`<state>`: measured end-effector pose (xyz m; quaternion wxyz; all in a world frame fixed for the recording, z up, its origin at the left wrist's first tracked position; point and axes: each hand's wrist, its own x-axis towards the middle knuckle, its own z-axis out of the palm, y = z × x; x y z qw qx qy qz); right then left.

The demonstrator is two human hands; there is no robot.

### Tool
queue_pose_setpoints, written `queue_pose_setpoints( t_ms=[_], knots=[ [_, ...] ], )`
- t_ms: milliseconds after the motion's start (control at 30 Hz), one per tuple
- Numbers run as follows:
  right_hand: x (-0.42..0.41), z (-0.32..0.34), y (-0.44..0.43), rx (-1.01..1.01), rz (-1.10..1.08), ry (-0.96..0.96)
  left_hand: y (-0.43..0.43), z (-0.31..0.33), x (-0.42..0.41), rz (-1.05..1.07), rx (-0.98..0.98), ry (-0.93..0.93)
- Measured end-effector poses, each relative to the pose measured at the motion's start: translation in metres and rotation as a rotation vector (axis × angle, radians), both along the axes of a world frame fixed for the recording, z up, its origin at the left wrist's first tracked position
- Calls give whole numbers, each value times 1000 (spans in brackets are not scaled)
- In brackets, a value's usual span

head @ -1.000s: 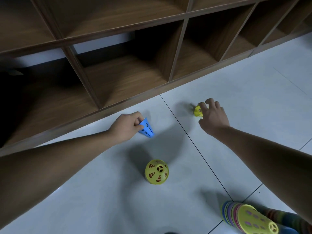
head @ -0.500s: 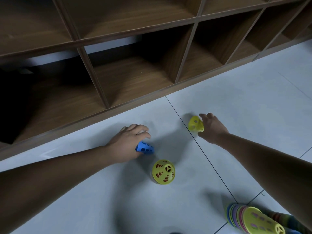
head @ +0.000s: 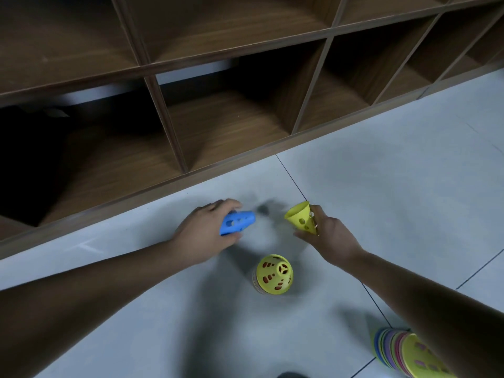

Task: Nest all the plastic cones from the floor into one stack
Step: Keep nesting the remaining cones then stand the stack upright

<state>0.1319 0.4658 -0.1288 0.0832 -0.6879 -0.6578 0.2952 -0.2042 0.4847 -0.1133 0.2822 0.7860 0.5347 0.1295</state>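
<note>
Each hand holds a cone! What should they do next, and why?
Probably lower the yellow cone in the right hand onto the yellow-topped stack standing on the floor between the arms. The left hand grips the blue cone, which could follow. The stack is close to both hands.

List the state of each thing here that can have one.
left hand: grips the blue cone
blue cone: held, turned sideways
right hand: holds the tilted yellow cone
tilted yellow cone: held, lifted
standing yellow cone: upright on floor, untouched
multicoloured stack: lying on its side, partly behind the right arm
</note>
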Motion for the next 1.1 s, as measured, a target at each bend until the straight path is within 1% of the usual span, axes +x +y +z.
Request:
queue_pose_setpoints(
  t_ms=[67,133,200,300,433,533,667,767,867,967,1100],
  knots=[
    [-10,15,-17,14,-28,91,-10,28,7,96,-15,-188],
    [-17,31,-34,22,-77,158,-24,55,20,125,-19,-332],
    [-21,47,-52,18,-119,198,-40,75,34,95,-30,-413],
    [-19,67,-75,21,-157,260,-64,88,51,0,-108,-494],
    [-13,92,-102,27,-172,286,-80,80,65,-118,-168,-441],
    [-9,109,-119,101,-171,273,-83,64,67,-170,-199,-356],
    [-15,130,-132,148,-126,316,-87,45,65,-165,-228,-287],
    [-20,143,-134,215,-77,307,-89,33,62,-122,-244,-247],
    [-22,152,-130,260,-3,209,-90,25,59,-116,-268,-212],
    [-21,150,-123,223,72,63,-89,23,58,-123,-293,-211],
    [-25,140,-112,163,137,-17,-88,24,59,-123,-307,-257]
  ],
)
